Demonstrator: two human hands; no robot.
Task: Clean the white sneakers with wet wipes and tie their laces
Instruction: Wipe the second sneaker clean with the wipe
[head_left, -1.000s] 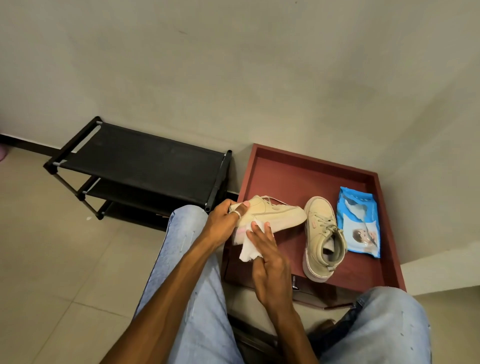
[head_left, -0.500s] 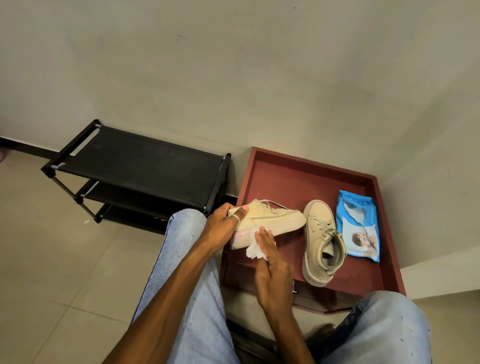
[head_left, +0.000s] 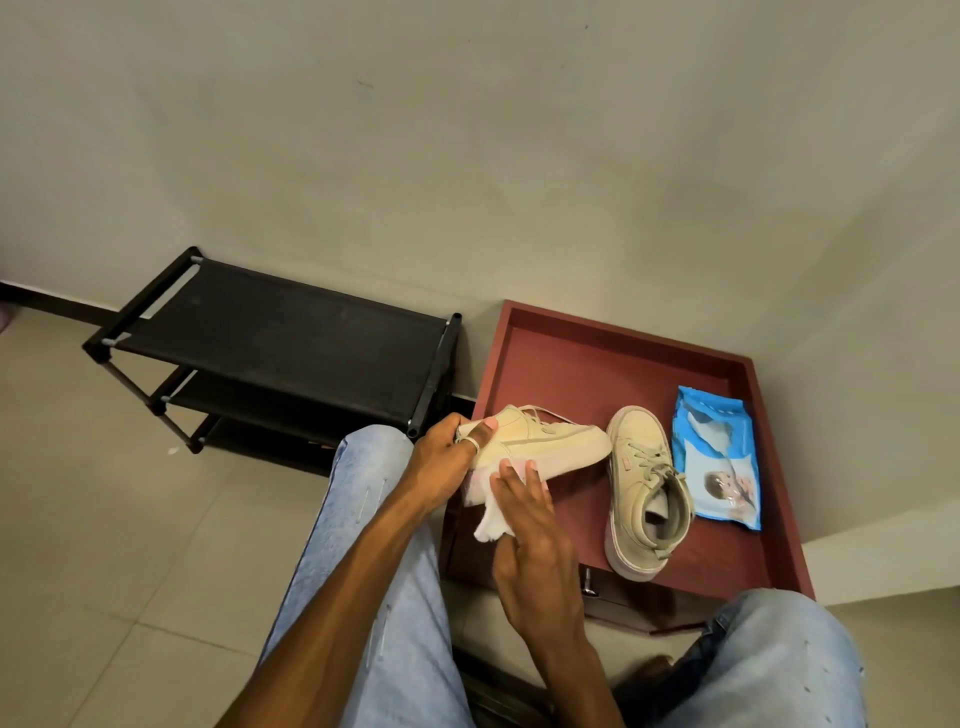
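Note:
My left hand (head_left: 441, 462) grips the heel end of a cream-white sneaker (head_left: 550, 439), held on its side above the left part of a red-brown tray table (head_left: 602, 358), toe pointing right. My right hand (head_left: 530, 530) presses a crumpled white wet wipe (head_left: 491, 522) against the sneaker's sole edge with straight fingers. The second sneaker (head_left: 641, 493) stands upright on the tray, toe away from me, its laces loose over the tongue. To its right on the tray lies a blue pack of wet wipes (head_left: 719, 457).
A black shoe rack (head_left: 270, 338) with several shelves stands against the wall left of the tray. My knees in light blue jeans (head_left: 374, 519) frame the bottom of the view. Beige floor tiles spread to the left. A plain wall rises behind.
My right hand has slid the wipe along the sneaker's sole edge, towards the toe and back to the heel end. My left hand keeps the same hold.

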